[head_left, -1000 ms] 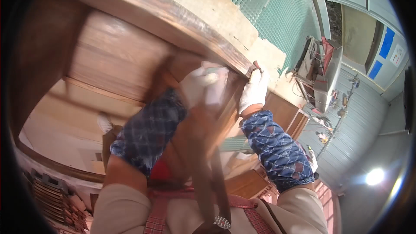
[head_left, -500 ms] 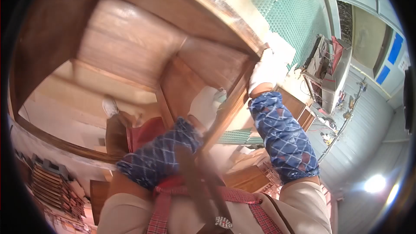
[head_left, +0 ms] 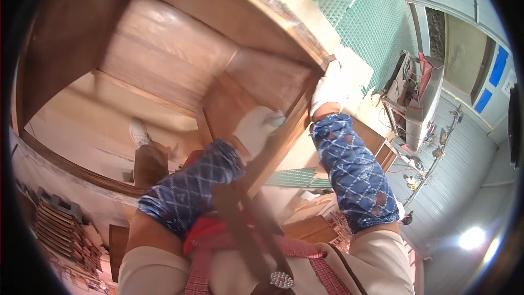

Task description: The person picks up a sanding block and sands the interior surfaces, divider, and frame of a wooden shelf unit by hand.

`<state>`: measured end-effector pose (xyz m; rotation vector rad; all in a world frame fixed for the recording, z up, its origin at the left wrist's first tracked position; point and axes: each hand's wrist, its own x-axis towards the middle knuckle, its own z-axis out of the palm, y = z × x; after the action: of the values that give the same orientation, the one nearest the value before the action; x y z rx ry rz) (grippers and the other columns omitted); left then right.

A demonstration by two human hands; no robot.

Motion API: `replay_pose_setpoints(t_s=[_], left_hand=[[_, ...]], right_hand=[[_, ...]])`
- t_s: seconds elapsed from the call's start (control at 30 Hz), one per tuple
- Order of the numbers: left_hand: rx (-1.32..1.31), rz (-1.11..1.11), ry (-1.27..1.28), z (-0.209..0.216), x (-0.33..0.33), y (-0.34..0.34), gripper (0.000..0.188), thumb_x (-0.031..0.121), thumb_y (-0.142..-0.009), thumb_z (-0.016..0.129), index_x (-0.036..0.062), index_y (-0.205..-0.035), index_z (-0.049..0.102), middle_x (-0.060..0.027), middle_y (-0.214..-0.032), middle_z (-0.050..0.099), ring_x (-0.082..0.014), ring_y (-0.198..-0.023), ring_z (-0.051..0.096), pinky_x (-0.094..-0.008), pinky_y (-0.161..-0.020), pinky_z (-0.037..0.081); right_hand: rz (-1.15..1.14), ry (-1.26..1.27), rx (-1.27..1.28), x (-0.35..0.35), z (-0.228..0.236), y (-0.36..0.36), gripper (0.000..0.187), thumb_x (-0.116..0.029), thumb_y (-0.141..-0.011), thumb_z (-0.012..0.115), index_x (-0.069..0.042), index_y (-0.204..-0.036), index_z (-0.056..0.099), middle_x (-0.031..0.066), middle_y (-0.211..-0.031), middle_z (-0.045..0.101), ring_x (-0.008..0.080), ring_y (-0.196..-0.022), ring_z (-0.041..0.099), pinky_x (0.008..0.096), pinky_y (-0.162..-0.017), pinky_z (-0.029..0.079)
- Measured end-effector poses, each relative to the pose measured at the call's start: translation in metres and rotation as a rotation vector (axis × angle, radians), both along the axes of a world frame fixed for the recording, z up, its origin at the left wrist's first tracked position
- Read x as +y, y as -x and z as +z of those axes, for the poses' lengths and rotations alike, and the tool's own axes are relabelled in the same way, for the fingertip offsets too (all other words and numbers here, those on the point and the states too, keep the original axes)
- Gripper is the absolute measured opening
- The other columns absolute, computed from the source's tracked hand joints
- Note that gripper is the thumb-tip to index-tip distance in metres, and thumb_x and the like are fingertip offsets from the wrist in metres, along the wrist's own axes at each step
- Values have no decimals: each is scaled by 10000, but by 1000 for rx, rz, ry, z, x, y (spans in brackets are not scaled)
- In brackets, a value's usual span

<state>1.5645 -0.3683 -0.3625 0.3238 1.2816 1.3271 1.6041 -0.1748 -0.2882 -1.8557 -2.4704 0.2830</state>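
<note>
Workpiece: a wooden cabinet [head_left: 164, 60], brown and unfinished inside, fills the far and left part of my view. Its open interior faces me, so the inner panels are within reach of both my hands.

Corner post: a wooden upright [head_left: 284, 131] runs from the cabinet's far right corner down toward my chest. I judge it to be the part I am working along.

Right hand [head_left: 329, 88]: in a white glove, closed over the cabinet's far right edge where the top rail meets the upright. The fingers wrap round the edge; I judge this grip steadies the cabinet against the pressure of my other hand.

Right arm pose: the forearm, in a blue patterned sleeve [head_left: 357, 172], rises steeply from the near right, wrist straight, elbow low.

Left hand [head_left: 255, 130]: in a white glove, pressed against the inner face beside the upright. A pale green piece [head_left: 276, 121] shows at its fingertips, probably a pad or cloth. The hand is blurred, so I cannot tell whether the fingers clamp it or lie flat on it.

Left arm pose: the forearm comes from the near left, angled up and right, elbow bent, crossing in front of my body.

Surroundings: a green mesh screen [head_left: 349, 16] stands behind the cabinet, a grey metal machine [head_left: 420, 104] far right, stacked wooden parts [head_left: 54, 224] near left.
</note>
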Motion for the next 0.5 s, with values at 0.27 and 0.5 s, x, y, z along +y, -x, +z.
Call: replay_pose_setpoints(t_s=[0.27, 0.5], left_hand=[[-186, -308, -255, -72, 21, 35, 115, -24, -923, 532, 4, -997, 615, -73, -1055, 632, -180, -996, 611, -290, -901, 494], [22, -348, -404, -78, 25, 43, 103, 3, -876, 579, 45, -922, 661, -93, -919, 643, -205, -866, 630, -316, -802, 509]], right_hand=[[-130, 46, 344, 4, -2, 7, 384, -288, -1009, 429, -18, -1258, 537, 220, -1233, 555, 354, -1166, 519, 370, -1033, 374], [-229, 91, 451, 0, -5, 10, 350, -144, -993, 390, -21, -1292, 523, 193, -1204, 575, 312, -1126, 538, 337, -1032, 382]])
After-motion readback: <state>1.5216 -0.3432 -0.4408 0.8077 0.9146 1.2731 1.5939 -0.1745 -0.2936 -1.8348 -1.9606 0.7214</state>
